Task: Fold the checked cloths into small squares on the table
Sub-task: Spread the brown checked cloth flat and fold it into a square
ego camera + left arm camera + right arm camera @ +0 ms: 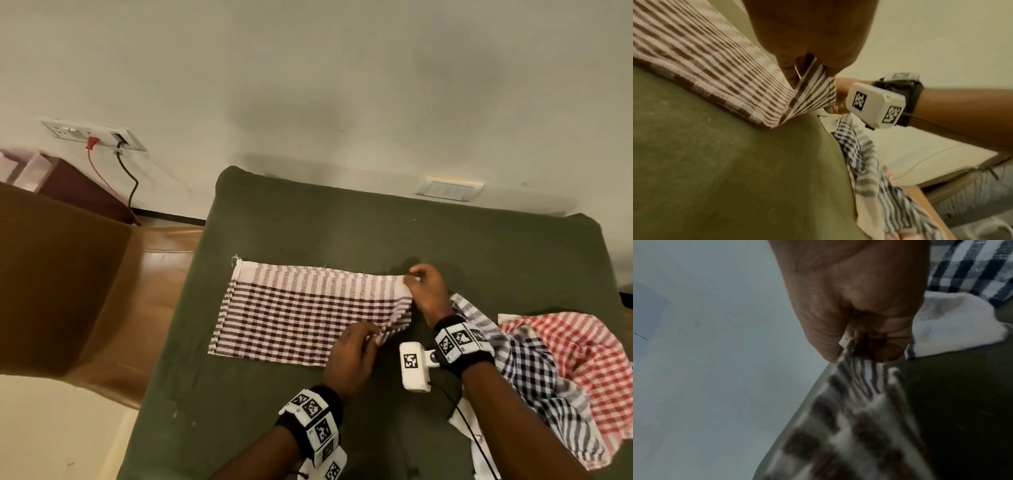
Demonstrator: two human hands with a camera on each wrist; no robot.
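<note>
A maroon-and-white checked cloth [298, 311] lies folded into a long strip across the green table [342, 226]. My left hand [356, 346] pinches its near right corner, lifted a little off the table; in the left wrist view the maroon cloth [694, 53] runs up between the left hand's fingertips [789, 71]. My right hand [424, 287] pinches the far right corner. The right wrist view shows the right hand [855, 352] with its fingers curled round the blurred maroon cloth [855, 426].
A loose heap at the table's right holds a black-and-white checked cloth [534, 370] and a red-and-white checked cloth [582, 346]. A brown chair [61, 284] stands to the left. The wall [308, 85] behind carries a socket strip with cables [96, 135].
</note>
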